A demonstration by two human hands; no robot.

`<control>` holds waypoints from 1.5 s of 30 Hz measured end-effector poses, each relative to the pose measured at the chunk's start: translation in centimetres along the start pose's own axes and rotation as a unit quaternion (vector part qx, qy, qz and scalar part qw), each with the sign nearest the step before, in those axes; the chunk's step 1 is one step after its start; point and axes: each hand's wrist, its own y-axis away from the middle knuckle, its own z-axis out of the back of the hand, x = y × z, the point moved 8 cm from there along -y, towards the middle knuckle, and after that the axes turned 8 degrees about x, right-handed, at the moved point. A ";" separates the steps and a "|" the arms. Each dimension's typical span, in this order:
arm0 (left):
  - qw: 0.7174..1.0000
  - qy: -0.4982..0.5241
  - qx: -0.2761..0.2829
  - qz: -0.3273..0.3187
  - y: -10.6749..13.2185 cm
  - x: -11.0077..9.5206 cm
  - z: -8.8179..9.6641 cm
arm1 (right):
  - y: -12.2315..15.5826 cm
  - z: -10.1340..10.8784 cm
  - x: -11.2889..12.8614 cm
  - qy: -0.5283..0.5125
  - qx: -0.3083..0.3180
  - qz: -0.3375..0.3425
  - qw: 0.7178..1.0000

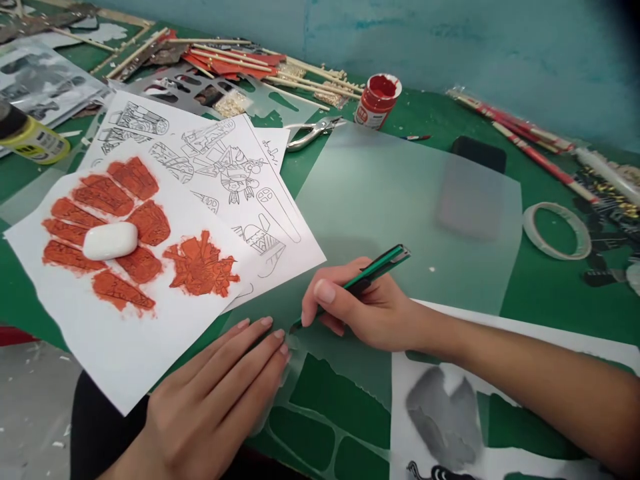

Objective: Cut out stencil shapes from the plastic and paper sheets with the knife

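Note:
My right hand (357, 308) is closed around a green craft knife (373, 270), its tip touching a translucent plastic sheet (380, 200) near the sheet's lower left part. My left hand (220, 400) lies flat with fingers together and stretched out, pressing on the sheet just left of the blade tip. The sheet has several shapes cut out of it near the table's front edge, showing the green mat (545, 287) beneath.
A paper with orange painted shapes (125, 320) carries a white sponge (110, 241); line-drawing sheets (225, 173) lie beside it. Behind are an open red paint jar (377, 100), pliers (313, 132), wooden sticks (295, 70), a tape roll (557, 230), a black block (479, 154) and a glue bottle (33, 137).

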 end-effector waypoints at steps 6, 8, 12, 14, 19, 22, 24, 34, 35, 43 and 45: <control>0.998 0.058 0.030 -0.022 0.6 0.2 -0.2 | 0.0 -0.3 0.0 -0.003 0.025 -0.018 1.000; 0.997 0.059 0.040 -0.025 0.7 0.2 -0.2 | 0.0 -0.6 -0.1 -0.005 0.043 -0.027 0.999; 0.998 0.053 0.025 -0.020 0.1 0.2 0.0 | -0.1 -0.4 -0.1 0.014 0.032 -0.023 0.999; 0.999 0.047 0.004 -0.026 -0.3 0.2 0.1 | -0.1 -0.1 0.0 0.035 0.013 -0.016 0.999; 0.998 0.031 -0.035 -0.039 -0.9 0.4 0.1 | 0.3 0.4 -1.6 0.056 0.002 -0.053 0.997; 0.998 0.025 -0.038 -0.036 -1.1 0.6 -0.4 | 0.4 0.8 -2.6 0.083 0.001 -0.056 0.995; 0.999 0.019 -0.031 -0.029 -1.2 0.7 -1.0 | 0.3 1.0 -2.9 0.112 -0.002 -0.052 0.992; 1.000 -0.006 -0.009 -0.012 -1.2 2.7 -4.9 | 0.6 2.6 -3.3 0.283 -0.070 0.023 0.956; 1.000 -0.002 -0.005 -0.012 -1.2 2.9 -5.2 | 0.7 2.6 -3.1 0.302 -0.075 0.030 0.950; 0.998 0.043 0.032 0.017 -2.3 4.7 -6.2 | 6.8 -1.0 0.3 0.431 -0.186 0.072 0.880; 0.997 0.055 0.039 0.025 -2.4 4.9 -5.9 | 10.1 -2.0 1.2 0.453 -0.223 0.084 0.859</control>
